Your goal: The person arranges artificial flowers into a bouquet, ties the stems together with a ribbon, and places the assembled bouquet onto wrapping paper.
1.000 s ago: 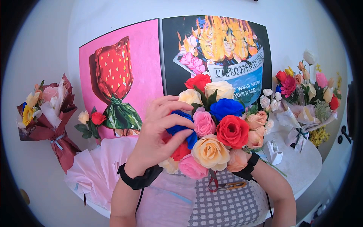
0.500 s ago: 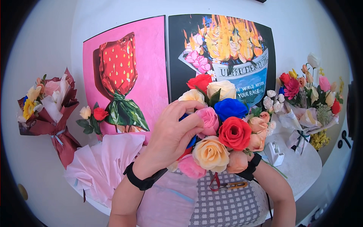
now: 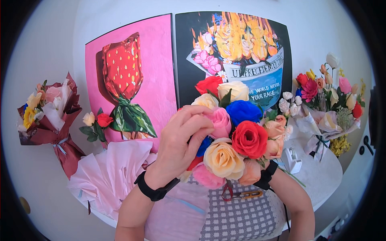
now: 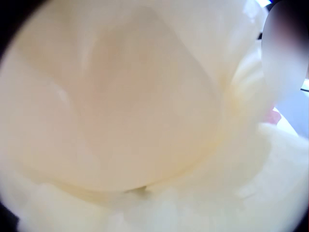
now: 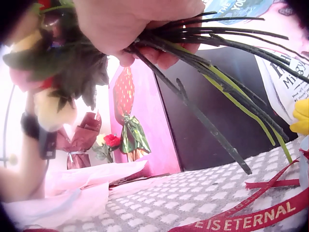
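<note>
A bouquet of roses in red, cream, pink, blue and peach fills the middle of the head view. My left hand [image 3: 181, 140] reaches in from its left side, thumb and fingertips pinching the edge of a pink rose [image 3: 220, 123]. Below that, partly behind the hand, lies a blue rose [image 3: 204, 146]. Pale cream petals [image 4: 135, 106] fill the left wrist view, very close and blurred. Under the blooms my right hand [image 5: 140, 21] grips the bundle of dark green stems [image 5: 207, 72], whose cut ends spread above the cloth. The flowers hide this hand in the head view.
Pink wrapping paper [image 3: 108, 172] lies on the left, near a maroon-wrapped bouquet [image 3: 56, 124]. A tape dispenser [image 3: 292, 160] and another wrapped bouquet [image 3: 325, 116] stand right. Yellow-handled snips [image 3: 251, 195] and a red ribbon [image 5: 260, 212] lie on the checked cloth [image 3: 229, 217].
My left hand has moved right from the blue rose to the pink rose, and its spread fingers have drawn together. The right arm stays about where it was.
</note>
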`<control>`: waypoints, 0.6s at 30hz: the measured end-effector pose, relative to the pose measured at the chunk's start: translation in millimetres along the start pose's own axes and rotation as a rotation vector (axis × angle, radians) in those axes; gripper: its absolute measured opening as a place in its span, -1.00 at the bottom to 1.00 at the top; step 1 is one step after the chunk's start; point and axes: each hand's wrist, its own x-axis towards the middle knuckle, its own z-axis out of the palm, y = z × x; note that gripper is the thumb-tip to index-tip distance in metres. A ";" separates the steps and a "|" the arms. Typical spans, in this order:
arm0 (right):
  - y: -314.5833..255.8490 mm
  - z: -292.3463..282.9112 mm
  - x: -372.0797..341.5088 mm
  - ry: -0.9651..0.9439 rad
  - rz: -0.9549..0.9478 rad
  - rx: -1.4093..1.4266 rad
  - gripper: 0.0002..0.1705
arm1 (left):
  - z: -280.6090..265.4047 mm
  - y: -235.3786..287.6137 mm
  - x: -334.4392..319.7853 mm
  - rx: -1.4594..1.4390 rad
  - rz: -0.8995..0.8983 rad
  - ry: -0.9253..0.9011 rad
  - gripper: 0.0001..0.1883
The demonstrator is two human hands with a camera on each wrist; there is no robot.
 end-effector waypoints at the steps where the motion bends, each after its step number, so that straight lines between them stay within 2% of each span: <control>1: 1.6 3.7 3.8 0.003 0.001 0.009 -0.55 | -0.1 -0.3 0.3 -0.001 0.000 -0.001 -0.91; 3: 11.2 4.1 -2.0 0.009 0.000 0.027 -0.55 | 0.1 -1.0 1.2 -0.109 -0.028 0.091 -0.90; 6: 8.1 9.4 7.8 0.018 -0.003 0.048 -0.55 | -4.9 -1.7 1.6 -0.211 -0.003 0.125 -0.87; 11: 2.4 13.1 16.9 0.026 -0.009 0.085 -0.55 | -6.5 -12.3 -3.8 -0.173 0.087 0.143 -0.78; 14: -6.6 1.2 6.1 0.030 -0.009 0.109 -0.55 | -6.9 -13.8 -3.5 -0.185 0.117 0.093 -0.73; 16: -8.5 -0.9 4.3 0.033 -0.010 0.126 -0.55 | -6.5 -8.2 1.2 -0.106 0.150 -0.089 -0.61; 17: -9.0 -0.2 5.6 0.034 -0.011 0.134 -0.55 | -3.2 -7.0 1.5 -0.108 0.152 -0.089 -0.61; 18: -12.1 0.8 8.8 0.036 -0.013 0.142 -0.55 | 1.2 -5.5 1.1 -0.080 0.155 -0.092 -0.53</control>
